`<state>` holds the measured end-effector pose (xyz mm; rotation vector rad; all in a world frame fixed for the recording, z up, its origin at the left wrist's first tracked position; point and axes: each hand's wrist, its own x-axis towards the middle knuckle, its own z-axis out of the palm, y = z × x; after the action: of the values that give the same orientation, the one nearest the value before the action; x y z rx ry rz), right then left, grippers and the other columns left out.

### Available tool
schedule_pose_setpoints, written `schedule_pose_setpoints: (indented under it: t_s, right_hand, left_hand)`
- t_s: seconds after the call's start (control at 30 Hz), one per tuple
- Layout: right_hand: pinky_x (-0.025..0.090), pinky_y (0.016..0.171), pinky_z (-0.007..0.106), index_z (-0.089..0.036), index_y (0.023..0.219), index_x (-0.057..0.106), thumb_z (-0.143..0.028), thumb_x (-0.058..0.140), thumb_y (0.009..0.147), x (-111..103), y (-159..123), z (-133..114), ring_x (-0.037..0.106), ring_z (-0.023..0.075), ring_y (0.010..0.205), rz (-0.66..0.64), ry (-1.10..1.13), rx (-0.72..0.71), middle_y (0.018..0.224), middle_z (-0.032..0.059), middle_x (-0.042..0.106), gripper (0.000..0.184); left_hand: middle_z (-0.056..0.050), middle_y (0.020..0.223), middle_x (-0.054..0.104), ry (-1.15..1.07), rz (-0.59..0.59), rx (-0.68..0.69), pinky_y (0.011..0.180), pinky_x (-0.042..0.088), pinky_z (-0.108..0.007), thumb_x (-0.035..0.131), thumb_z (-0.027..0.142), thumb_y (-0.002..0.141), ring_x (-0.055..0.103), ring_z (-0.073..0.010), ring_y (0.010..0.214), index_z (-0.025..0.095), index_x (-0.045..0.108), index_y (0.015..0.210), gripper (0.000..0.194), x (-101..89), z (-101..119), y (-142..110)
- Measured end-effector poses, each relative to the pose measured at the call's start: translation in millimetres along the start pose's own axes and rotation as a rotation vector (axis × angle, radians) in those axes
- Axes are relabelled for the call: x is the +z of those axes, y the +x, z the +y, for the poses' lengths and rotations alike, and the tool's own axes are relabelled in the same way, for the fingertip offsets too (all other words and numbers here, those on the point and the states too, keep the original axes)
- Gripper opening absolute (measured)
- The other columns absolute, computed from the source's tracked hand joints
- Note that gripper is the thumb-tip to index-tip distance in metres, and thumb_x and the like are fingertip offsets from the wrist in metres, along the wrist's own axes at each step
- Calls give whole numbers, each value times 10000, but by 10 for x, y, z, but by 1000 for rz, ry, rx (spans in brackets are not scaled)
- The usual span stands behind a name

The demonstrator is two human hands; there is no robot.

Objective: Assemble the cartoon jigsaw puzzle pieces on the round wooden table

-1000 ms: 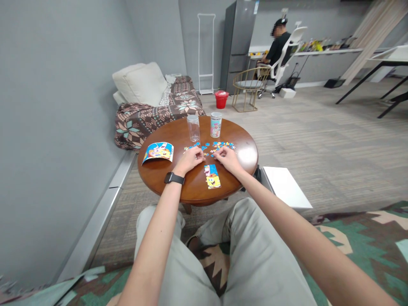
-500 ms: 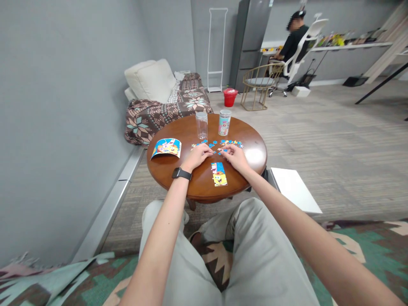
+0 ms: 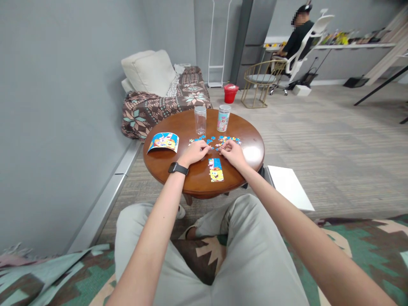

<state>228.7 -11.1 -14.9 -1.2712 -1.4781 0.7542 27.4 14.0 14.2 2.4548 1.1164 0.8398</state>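
On the round wooden table (image 3: pixel 165 170), loose puzzle pieces (image 3: pixel 230 139) in blue, yellow and pink lie scattered. My left hand (image 3: pixel 197 152), with a watch on the wrist, is closed at their near edge, its fingertips pinched on a small puzzle piece. Just right of it my right hand (image 3: pixel 232 154) is also curled, thumb and fingers together on a puzzle piece; both pieces are mostly hidden by the fingers. Nearer me lies a joined puzzle section (image 3: pixel 216 171) with a yellow cartoon face. A curved picture sheet (image 3: pixel 163 142) stands arched at the left.
Behind the pieces stand a clear lidded jar (image 3: pixel 200 120) and a printed canister (image 3: pixel 223 119). A white box (image 3: pixel 288 187) is right of the table, a covered couch (image 3: pixel 165 102) behind it. Farther off are a red bin (image 3: pixel 230 93), a gold chair (image 3: pixel 263 80) and a seated person (image 3: pixel 298 38).
The view has shifted slightly, so the table sits a little higher and further left. Both hands stay among the pieces with only small finger movements. My left knee has moved outward.
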Motion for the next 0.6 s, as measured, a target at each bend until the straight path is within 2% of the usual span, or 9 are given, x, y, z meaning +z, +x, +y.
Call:
schedule_pose_setpoints:
  t_s: [0.2,0.37,0.5,0.6]
  right_hand:
    - [480,660,310,-207,698,632,-391,664,752,-12,19,-30,589,172,644,-13,-77,-27,664,9,657,194]
    - [485,701,316,-229,620,543,-351,651,737,-31,11,-27,594,177,678,20,-107,-66,679,7,656,201]
    - [477,688,310,-235,685,518,-329,625,729,-28,8,-19,586,169,664,13,-91,-29,688,-6,630,148]
    - [464,661,295,-237,713,509,-321,618,714,-10,14,-8,563,156,638,23,-74,-23,677,-19,603,138]
  left_hand:
    - [-48,863,714,-25,-11,-3,778,471,-298,606,256,882,634,-180,818,179,710,800,154,-4,-29,-1]
    - [-29,850,682,-52,3,-20,758,472,-289,605,157,818,614,-169,786,176,655,808,55,10,-54,2]
    - [-18,828,650,-39,3,-7,752,463,-290,564,40,727,588,-170,775,182,592,773,151,3,-47,-1]
    - [-19,820,646,-37,-8,3,756,464,-292,560,39,734,588,-173,780,186,570,744,148,-2,-39,-3]
